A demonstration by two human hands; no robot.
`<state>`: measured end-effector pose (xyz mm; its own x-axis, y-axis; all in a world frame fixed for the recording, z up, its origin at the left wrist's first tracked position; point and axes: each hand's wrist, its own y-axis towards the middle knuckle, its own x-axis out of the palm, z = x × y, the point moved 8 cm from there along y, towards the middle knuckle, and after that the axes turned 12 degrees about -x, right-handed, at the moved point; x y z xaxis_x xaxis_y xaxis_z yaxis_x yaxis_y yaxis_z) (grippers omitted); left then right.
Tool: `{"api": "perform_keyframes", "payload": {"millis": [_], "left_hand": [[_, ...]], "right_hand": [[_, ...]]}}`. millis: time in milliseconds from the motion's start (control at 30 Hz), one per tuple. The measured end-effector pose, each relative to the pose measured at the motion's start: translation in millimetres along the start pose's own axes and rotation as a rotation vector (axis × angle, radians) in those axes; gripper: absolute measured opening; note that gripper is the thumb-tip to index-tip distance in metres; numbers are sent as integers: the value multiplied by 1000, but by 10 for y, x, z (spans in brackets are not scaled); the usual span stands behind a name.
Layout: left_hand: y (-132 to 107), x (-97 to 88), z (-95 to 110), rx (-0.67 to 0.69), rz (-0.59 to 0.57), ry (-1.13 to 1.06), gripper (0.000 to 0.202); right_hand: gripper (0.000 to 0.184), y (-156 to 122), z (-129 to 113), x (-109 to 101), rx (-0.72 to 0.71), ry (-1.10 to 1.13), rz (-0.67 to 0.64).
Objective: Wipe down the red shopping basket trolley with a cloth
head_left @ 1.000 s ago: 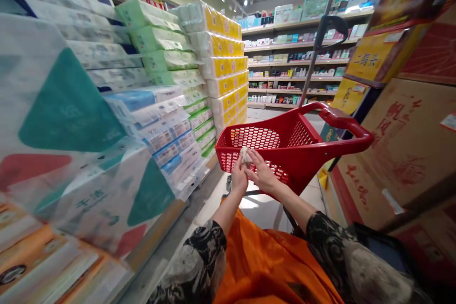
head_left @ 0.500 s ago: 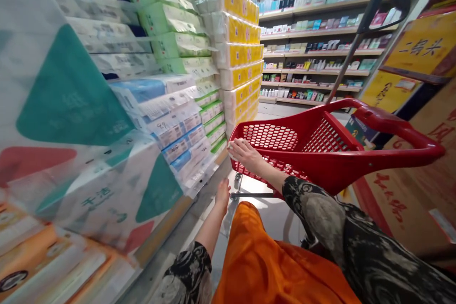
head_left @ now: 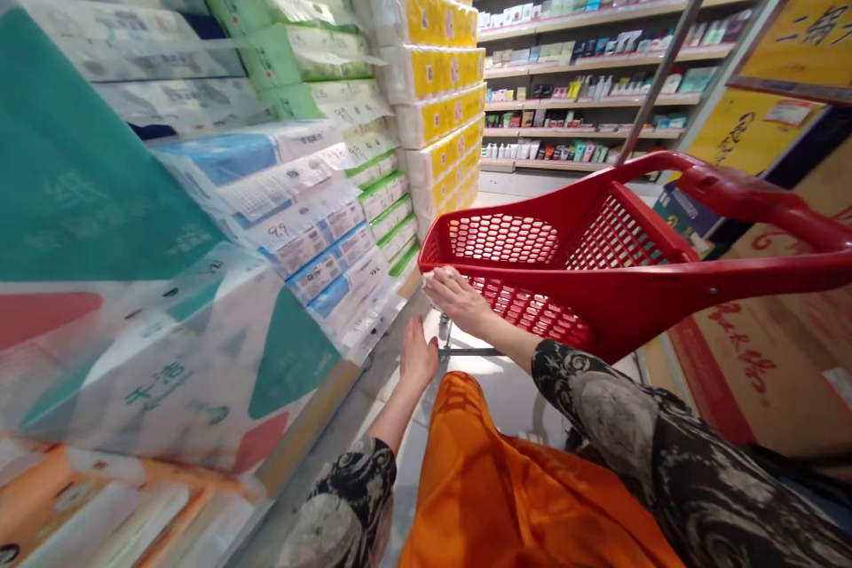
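My right hand (head_left: pixel 456 298) lies on the near left corner of the red shopping cart's (head_left: pixel 599 271) rim. Its fingers press a small white tissue (head_left: pixel 437 272) against the plastic; only a sliver of the tissue shows under the fingertips. My left hand (head_left: pixel 418 355) hangs lower, beside my orange skirt, with its fingers straight and nothing in it. It is close to the edge of the low shelf of tissue packs (head_left: pixel 319 240) but touches nothing.
Stacked toilet-paper and tissue packs fill the left side, with yellow packs (head_left: pixel 436 62) piled high further on. Brown cartons (head_left: pixel 765 346) and yellow boxes line the right. Stocked shelves (head_left: pixel 579 98) cross the aisle's far end. A narrow tiled floor strip runs under the cart.
A second ago both hands held the tissue together at the cart's rim. My left hand has dropped away to my side. My right hand has slid the tissue to the rim's left corner.
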<state>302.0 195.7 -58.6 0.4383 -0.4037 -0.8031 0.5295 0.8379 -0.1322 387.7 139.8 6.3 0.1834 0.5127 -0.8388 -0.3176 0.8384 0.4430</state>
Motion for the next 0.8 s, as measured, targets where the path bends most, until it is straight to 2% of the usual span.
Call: {"api": "perform_keyframes", "payload": {"millis": [33,100,200,300,367,433,500,567,667,800], "left_hand": [[-7,-23,99,44,18,55,60],[-65,-35,264,115,38,146,61],[-222,34,401,184,20,257,62],[-361,140,433,225,-33,340,62],[-400,170,436,235,-46,369,61],[-401,165,455,238,-35,374,61],[-390,159,500,241,-15,369,62],[-400,179,564,250,-7,365,63],[-484,261,670,278,-30,378,63],[-631,368,785,354,-71,422,63]], "right_hand": [[48,22,76,-61,18,5,23],[51,-41,132,-29,38,44,4],[52,-372,13,286,112,118,-128],[46,-745,-155,541,233,136,-265],[41,-822,-248,478,191,138,-260],[39,-759,-251,230,89,136,-163],[41,-671,-118,-51,44,122,-51],[44,-651,68,-192,80,108,-5],[48,-832,126,-65,145,124,-75],[48,-1285,-106,288,271,129,-235]]}}
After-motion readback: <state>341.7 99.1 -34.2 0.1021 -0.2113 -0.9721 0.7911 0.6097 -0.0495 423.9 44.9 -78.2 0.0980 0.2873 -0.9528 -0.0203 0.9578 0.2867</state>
